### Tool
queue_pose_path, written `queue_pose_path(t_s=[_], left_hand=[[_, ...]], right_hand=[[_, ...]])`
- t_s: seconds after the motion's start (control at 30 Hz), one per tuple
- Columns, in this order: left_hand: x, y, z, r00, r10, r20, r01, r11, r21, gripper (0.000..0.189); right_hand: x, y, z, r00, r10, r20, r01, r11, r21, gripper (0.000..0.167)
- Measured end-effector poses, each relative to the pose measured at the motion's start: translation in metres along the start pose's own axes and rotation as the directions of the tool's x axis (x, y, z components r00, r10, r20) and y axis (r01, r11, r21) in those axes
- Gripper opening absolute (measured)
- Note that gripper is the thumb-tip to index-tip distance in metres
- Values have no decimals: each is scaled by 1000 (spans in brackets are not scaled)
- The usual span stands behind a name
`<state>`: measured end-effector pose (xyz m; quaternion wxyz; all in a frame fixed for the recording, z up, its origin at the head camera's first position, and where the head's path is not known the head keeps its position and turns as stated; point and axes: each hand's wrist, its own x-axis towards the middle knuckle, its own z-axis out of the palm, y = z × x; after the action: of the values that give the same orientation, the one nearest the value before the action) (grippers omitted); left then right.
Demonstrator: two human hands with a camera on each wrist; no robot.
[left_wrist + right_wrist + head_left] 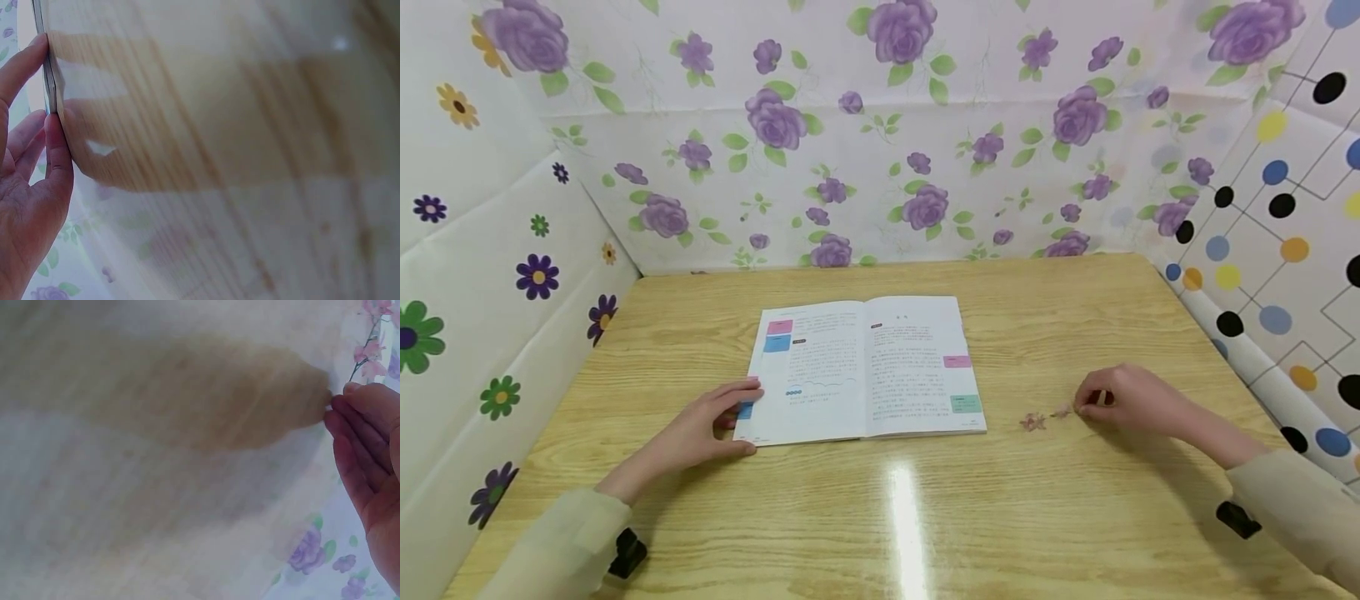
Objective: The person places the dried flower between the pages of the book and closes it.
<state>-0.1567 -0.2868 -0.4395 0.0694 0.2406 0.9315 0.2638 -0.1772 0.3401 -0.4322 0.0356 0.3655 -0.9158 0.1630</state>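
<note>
While your left hand (694, 429) rests at the left edge of the open book (827, 415), its thumb stands well apart from the other fingers, with a wide gap between. You have the thumb at the book's near left corner and your fingertips on the margin of the left page; how firmly you press cannot be told. The book lies flat on the wooden tabletop (1060, 500), a little left of its middle and well apart from its far edge, both pages facing up.

Over towards the tabletop's right edge, your right hand (1131, 402) has thumb and fingertips drawn narrow, pinching the thin stem end of a pink-flowered sprig (1033, 422). That sprig points from your fingertips towards the book, near its lower right corner but not touching it. In the right wrist view you can see its dark stem and pink blossoms beyond your thumb.

Behind the tabletop's far edge hangs a purple rose cloth (925, 121). Beside the left edge you have a daisy-patterned cloth (460, 267), and beside the right edge a dotted cloth (1311, 217). Your pale left sleeve (561, 537) and right sleeve (1292, 500) reach over the tabletop's near part.
</note>
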Motion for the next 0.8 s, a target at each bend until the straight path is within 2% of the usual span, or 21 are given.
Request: queue_pose_path(t_s=[0.13, 0.33, 0.47, 0.63, 0.8], left_hand=[[0, -1, 1, 1000, 2, -4, -2, 1000, -1, 73], [1, -2, 1, 1000, 4, -8, -4, 1000, -4, 73], [1, -2, 1, 1000, 4, -9, -5, 1000, -4, 73], [1, -2, 1, 1000, 0, -7, 0, 1000, 0, 73], [1, -2, 1, 1000, 1, -8, -1, 1000, 8, 73]], right_hand=[[6, 2, -2, 997, 55, 53, -59, 996, 73, 26], [12, 6, 0, 995, 85, 51, -90, 991, 101, 32], [15, 8, -1, 992, 106, 65, -114, 985, 131, 29], [19, 9, -7, 987, 134, 85, -144, 981, 129, 23], [26, 9, -15, 987, 152, 60, -158, 982, 100, 24]])
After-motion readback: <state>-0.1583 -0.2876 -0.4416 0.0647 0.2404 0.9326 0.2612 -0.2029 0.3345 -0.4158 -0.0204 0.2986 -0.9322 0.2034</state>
